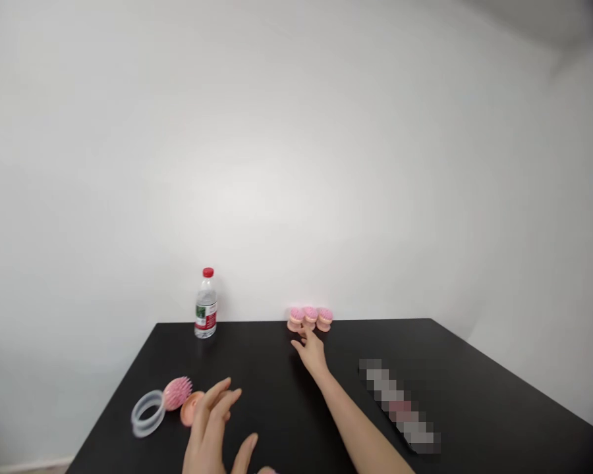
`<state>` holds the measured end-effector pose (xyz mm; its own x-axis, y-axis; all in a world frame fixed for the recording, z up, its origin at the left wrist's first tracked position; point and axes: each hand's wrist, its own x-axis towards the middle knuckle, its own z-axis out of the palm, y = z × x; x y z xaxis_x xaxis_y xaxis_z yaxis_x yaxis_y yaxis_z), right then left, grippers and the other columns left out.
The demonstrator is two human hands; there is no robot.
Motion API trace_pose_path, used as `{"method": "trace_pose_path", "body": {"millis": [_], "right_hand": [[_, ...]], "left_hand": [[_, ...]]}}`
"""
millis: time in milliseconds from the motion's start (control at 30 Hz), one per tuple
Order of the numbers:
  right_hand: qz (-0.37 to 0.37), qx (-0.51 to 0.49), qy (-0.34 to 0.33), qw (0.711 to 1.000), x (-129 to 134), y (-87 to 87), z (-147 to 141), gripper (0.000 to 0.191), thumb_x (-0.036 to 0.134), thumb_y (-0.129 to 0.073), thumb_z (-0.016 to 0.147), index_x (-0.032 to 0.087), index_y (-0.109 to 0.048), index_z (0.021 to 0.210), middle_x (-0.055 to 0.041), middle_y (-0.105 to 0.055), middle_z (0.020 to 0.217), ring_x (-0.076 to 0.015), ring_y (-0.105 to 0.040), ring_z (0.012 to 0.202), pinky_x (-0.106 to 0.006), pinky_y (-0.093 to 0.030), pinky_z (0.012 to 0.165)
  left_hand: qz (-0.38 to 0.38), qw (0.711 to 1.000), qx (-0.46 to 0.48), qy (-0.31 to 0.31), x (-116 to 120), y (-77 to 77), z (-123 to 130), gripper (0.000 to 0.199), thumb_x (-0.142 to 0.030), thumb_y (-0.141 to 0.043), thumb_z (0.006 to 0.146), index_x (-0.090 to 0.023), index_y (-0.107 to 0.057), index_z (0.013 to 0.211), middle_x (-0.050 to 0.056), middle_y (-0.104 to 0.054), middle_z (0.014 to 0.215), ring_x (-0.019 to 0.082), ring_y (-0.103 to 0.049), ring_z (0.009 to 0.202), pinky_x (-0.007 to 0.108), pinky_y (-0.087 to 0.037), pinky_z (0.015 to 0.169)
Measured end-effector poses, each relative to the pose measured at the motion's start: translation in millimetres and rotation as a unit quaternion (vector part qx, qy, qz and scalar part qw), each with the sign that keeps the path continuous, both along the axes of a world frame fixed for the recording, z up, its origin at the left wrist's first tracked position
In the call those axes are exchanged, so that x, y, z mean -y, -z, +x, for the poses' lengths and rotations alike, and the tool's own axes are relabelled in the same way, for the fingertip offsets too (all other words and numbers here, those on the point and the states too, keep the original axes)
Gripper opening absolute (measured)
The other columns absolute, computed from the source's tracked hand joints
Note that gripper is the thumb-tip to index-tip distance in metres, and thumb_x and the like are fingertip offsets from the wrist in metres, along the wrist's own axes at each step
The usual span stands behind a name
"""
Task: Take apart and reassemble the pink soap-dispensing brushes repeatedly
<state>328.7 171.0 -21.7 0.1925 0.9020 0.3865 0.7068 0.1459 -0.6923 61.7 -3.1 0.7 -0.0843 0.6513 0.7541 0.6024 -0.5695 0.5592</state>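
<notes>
Although seemingly complete at ctr of frame w/ three pink-topped brushes [310, 314] in a row by R hand [312, 352] (thumb apart from fingers, contact unclear), lies apparently unassembled at lower L as bristle head [177, 394], peach base [189, 409] & clear rings [138, 424] near spread-fingered L hand [207, 428].

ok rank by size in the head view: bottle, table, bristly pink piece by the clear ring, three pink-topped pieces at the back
1. Table
2. Bottle
3. Bristly pink piece
4. Three pink-topped pieces: individually look alike, so unranked; farther off
</notes>
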Motion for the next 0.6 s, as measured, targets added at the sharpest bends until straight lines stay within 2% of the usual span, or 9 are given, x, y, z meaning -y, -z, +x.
{"method": "trace_pose_path", "body": {"millis": [67,133,200,233,333,467,600], "right_hand": [[0.005,0.011,-0.047,0.999,24,-2.1,-4,0.021,0.024,-0.067,0.094,0.015,-0.064,0.112,-0.0075,-0.067,0.117,-0.0246,-0.066,0.106,-0.047,-0.056,0.092],[0.006,0.02,-0.091,0.996,49,-5.3,-6,0.022,0.016,-0.069,0.084,0.018,-0.066,0.106,-0.0097,-0.067,0.117,-0.0286,-0.063,0.113,-0.049,-0.053,0.099],[0.005,0.029,-0.124,0.992,74,-10.3,-8,0.027,0.014,-0.067,0.079,0.02,-0.065,0.106,-0.0117,-0.064,0.124,-0.0312,-0.059,0.12,-0.051,-0.049,0.105],[0.004,0.034,-0.137,0.99,85,-13.6,-10,0.029,0.015,-0.065,0.079,0.021,-0.065,0.108,-0.0124,-0.063,0.127,-0.0318,-0.058,0.123,-0.052,-0.047,0.107],[-0.009,0.049,-0.169,0.984,110,-25.9,-19,0.03,0.018,-0.061,0.079,0.021,-0.064,0.109,-0.0134,-0.061,0.132,-0.0319,-0.056,0.126,-0.052,-0.045,0.108],[-0.033,0.076,-0.223,0.971,125,-46.1,-45,0.031,0.016,-0.06,0.079,0.02,-0.064,0.109,-0.0139,-0.061,0.133,-0.0308,-0.053,0.129,-0.05,-0.043,0.11],[-0.046,0.107,-0.297,0.948,125,-69.4,-91,0.042,0.014,-0.064,0.077,0.018,-0.062,0.119,-0.0138,-0.059,0.135,-0.0285,-0.049,0.132,-0.043,-0.04,0.114]], "left_hand": [[-0.021,0.997,-0.068,-0.028,4,-17.8,-12,0.034,-0.032,-0.056,0.093,-0.026,-0.057,0.126,0.013,-0.059,0.131,0.031,-0.058,0.121,0.044,-0.059,0.086],[-0.056,0.988,-0.1,-0.102,2,-34.1,-28,0.034,-0.031,-0.055,0.093,-0.022,-0.058,0.125,0.015,-0.056,0.133,0.033,-0.053,0.126,0.047,-0.053,0.095],[-0.139,0.963,-0.123,-0.198,-4,-45.7,-49,0.039,-0.029,-0.055,0.09,-0.016,-0.057,0.128,0.017,-0.051,0.139,0.033,-0.047,0.132,0.046,-0.047,0.104],[-0.205,0.939,-0.141,-0.237,-8,-49.1,-60,0.046,-0.028,-0.056,0.089,-0.016,-0.053,0.134,0.016,-0.046,0.144,0.033,-0.041,0.137,0.044,-0.042,0.108],[-0.284,0.908,-0.15,-0.268,-17,-49.5,-91,0.057,-0.026,-0.062,0.084,-0.01,-0.052,0.137,0.02,-0.047,0.142,0.038,-0.044,0.134,0.046,-0.04,0.108],[-0.376,0.876,-0.144,-0.267,-23,-38.1,-117,0.067,-0.022,-0.077,0.064,-0.008,-0.06,0.127,0.021,-0.059,0.129,0.042,-0.057,0.119,0.044,-0.047,0.095],[-0.41,0.867,-0.133,-0.249,-25,-29.7,-123,0.053,-0.022,-0.076,0.06,-0.016,-0.066,0.112,0.015,-0.065,0.121,0.039,-0.06,0.109,0.04,-0.048,0.086]]}}
